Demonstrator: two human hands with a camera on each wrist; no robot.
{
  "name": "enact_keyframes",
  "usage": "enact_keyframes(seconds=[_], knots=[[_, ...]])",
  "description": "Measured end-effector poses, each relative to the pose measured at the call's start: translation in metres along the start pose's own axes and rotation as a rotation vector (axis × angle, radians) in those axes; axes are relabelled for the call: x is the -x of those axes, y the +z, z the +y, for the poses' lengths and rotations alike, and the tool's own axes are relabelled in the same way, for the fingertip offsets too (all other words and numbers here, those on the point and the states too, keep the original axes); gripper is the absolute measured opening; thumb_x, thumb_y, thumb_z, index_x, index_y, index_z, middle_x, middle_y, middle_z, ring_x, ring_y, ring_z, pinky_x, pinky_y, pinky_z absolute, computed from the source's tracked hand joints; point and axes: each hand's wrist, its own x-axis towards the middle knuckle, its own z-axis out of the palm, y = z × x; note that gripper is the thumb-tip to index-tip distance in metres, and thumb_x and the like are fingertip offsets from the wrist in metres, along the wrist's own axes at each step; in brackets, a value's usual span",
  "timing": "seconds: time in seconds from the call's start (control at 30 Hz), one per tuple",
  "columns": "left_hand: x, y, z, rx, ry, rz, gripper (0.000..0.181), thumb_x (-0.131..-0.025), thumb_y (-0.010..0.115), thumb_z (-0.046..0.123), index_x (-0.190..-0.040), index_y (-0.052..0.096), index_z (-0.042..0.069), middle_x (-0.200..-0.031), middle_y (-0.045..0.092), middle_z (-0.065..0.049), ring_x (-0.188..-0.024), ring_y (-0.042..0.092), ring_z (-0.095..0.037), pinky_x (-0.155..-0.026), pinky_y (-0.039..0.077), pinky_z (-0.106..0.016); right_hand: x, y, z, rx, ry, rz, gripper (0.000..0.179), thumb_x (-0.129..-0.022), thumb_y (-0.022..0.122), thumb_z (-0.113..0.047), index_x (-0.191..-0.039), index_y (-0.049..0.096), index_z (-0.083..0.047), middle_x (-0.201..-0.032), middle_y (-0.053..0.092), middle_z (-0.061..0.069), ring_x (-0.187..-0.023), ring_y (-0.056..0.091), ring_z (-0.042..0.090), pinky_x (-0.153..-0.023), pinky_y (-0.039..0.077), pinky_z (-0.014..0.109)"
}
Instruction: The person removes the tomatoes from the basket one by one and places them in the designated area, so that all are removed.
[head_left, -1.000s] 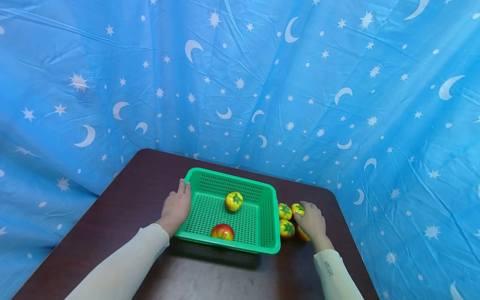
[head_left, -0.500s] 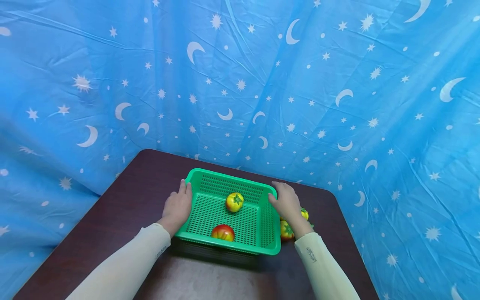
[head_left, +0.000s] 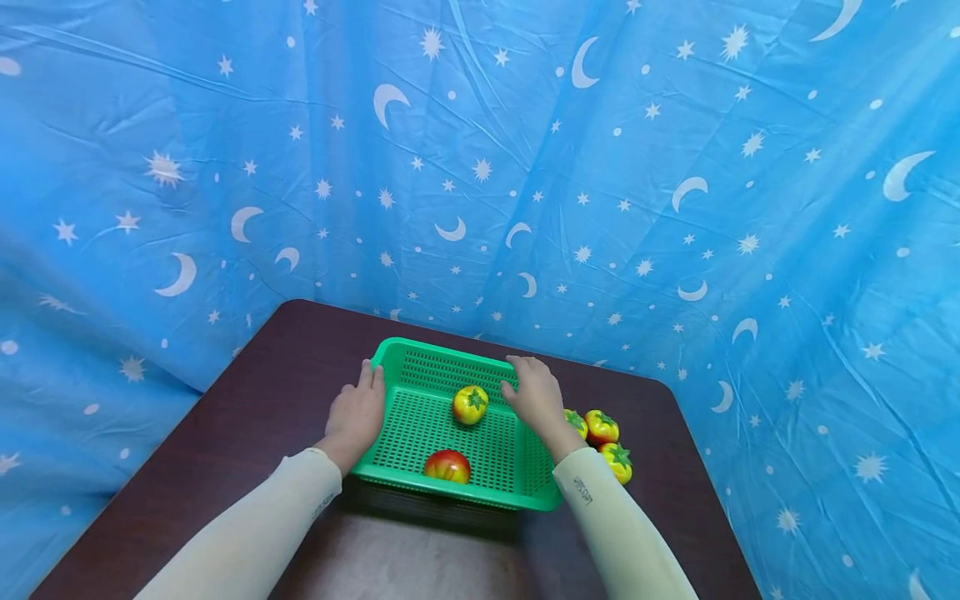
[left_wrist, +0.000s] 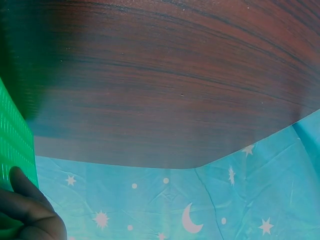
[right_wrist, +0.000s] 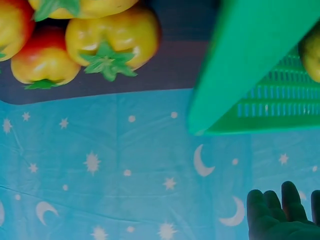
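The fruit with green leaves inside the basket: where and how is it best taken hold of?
Probably by its rounded sides, from above: the fruit is roundish, and the green basket is open above, its floor bare left and right of it.

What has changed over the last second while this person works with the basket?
The right hand has left the loose fruits beside the green basket and swung leftward over its far right corner; no fruit shows in it. The left hand still holds the basket's left edge, and the yellow fruit and redder fruit inside stay put.
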Motion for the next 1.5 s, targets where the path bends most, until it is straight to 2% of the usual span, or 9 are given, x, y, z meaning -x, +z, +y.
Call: enact_keyframes(seconds=[0.13, 0.33, 0.47, 0.7, 0.93, 1.2, 1.37, 1.5], knots=[[0.000, 0.000, 0.000, 0.007, 0.000, 0.001, 0.063, -0.097, 0.049, -0.010, -0.157, 0.028, -0.001, -0.163, 0.022, -0.028, -0.087, 0.060, -0.035, -0.064, 0.056, -0.041, -0.002, 0.007, -0.008, -0.014, -0.044, 0.001, 0.051, -0.097, 0.065, -0.028, -0.144, 0.054, -0.012, -0.140, 0.060, 0.012, -0.132, 0.054, 0.032, -0.105, 0.050, 0.051], [0.001, -0.001, 0.000, 0.014, -0.004, 0.002, 0.067, -0.095, 0.053, -0.011, -0.156, 0.028, -0.001, -0.163, 0.023, -0.027, -0.086, 0.059, -0.034, -0.062, 0.056, -0.040, -0.005, 0.018, -0.020, -0.023, -0.075, -0.040, 0.052, -0.097, 0.064, -0.030, -0.144, 0.053, -0.011, -0.142, 0.058, 0.013, -0.134, 0.052, 0.032, -0.109, 0.046, 0.050], [0.000, 0.000, 0.000, 0.012, -0.004, 0.001, 0.068, -0.095, 0.054, -0.011, -0.156, 0.028, -0.001, -0.163, 0.024, -0.027, -0.085, 0.059, -0.034, -0.061, 0.055, -0.039, -0.008, 0.023, -0.027, 0.011, -0.062, -0.071, 0.052, -0.098, 0.062, -0.034, -0.144, 0.053, -0.012, -0.143, 0.057, 0.011, -0.134, 0.052, 0.030, -0.110, 0.046, 0.048], [0.001, -0.002, 0.001, 0.019, -0.009, -0.004, 0.065, -0.097, 0.050, -0.011, -0.157, 0.028, -0.001, -0.163, 0.022, -0.027, -0.090, 0.060, -0.037, -0.065, 0.056, -0.042, -0.012, 0.028, -0.034, 0.015, -0.024, -0.152, 0.056, -0.099, 0.061, -0.037, -0.149, 0.048, -0.014, -0.152, 0.050, 0.013, -0.141, 0.045, 0.033, -0.115, 0.041, 0.052], [0.001, -0.003, 0.002, 0.023, -0.014, -0.016, 0.064, -0.097, 0.050, -0.010, -0.157, 0.027, 0.000, -0.164, 0.021, -0.027, -0.091, 0.060, -0.037, -0.066, 0.057, -0.042, -0.011, 0.031, -0.039, 0.044, -0.033, -0.198, 0.057, -0.099, 0.060, -0.037, -0.150, 0.046, -0.016, -0.153, 0.048, 0.014, -0.141, 0.045, 0.034, -0.113, 0.043, 0.053], [0.002, -0.002, 0.000, 0.026, -0.008, -0.001, 0.063, -0.098, 0.050, -0.009, -0.156, 0.029, -0.001, -0.163, 0.023, -0.028, -0.092, 0.061, -0.037, -0.068, 0.058, -0.043, -0.006, 0.038, -0.046, -0.005, -0.010, -0.347, 0.062, -0.099, 0.061, -0.040, -0.154, 0.041, -0.022, -0.161, 0.035, 0.016, -0.149, 0.033, 0.038, -0.115, 0.039, 0.057], [0.002, -0.002, 0.001, 0.030, -0.014, -0.004, 0.063, -0.098, 0.049, -0.009, -0.156, 0.028, -0.001, -0.163, 0.022, -0.028, -0.094, 0.061, -0.038, -0.069, 0.058, -0.044, -0.001, 0.043, -0.045, 0.011, -0.008, -0.381, 0.061, -0.099, 0.060, -0.043, -0.154, 0.041, -0.024, -0.162, 0.035, 0.016, -0.148, 0.034, 0.039, -0.113, 0.040, 0.058], [0.002, -0.002, 0.003, 0.031, -0.014, -0.004, 0.062, -0.099, 0.047, -0.009, -0.157, 0.028, 0.000, -0.163, 0.022, -0.028, -0.096, 0.061, -0.039, -0.070, 0.058, -0.045, 0.003, 0.046, -0.041, -0.020, 0.011, -0.405, 0.060, -0.098, 0.062, -0.041, -0.152, 0.044, -0.023, -0.160, 0.037, 0.018, -0.144, 0.038, 0.040, -0.109, 0.043, 0.059]])
